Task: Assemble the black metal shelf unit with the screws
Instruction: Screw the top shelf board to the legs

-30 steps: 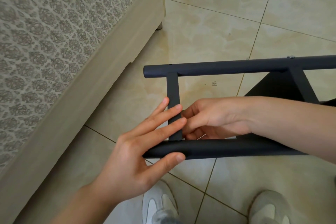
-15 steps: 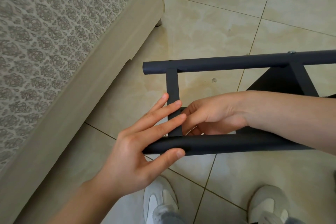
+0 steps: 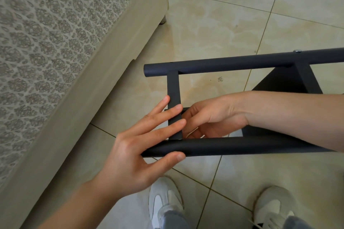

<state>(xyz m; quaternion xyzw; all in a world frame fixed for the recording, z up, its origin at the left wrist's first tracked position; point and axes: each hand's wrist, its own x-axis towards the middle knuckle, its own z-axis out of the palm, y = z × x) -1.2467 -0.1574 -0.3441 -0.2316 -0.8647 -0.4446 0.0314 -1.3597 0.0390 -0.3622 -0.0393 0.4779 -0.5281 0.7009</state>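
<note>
Now the left hand (image 3: 134, 158) presses straight, spread fingers (image 3: 163, 115) on the black shelf frame (image 3: 242, 147) beside the bed (image 3: 55, 42), likely to steady it. The right hand (image 3: 214, 117) curls behind it; its grip is hidden.

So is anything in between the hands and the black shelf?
No, nothing visible. The left hand touches the black shelf at its crossbar, and the right hand sits just behind that bar.

Beige tiled floor (image 3: 223, 24) bears 2 pale shoes (image 3: 165, 202) and a patterned bed (image 3: 55, 42)
</note>
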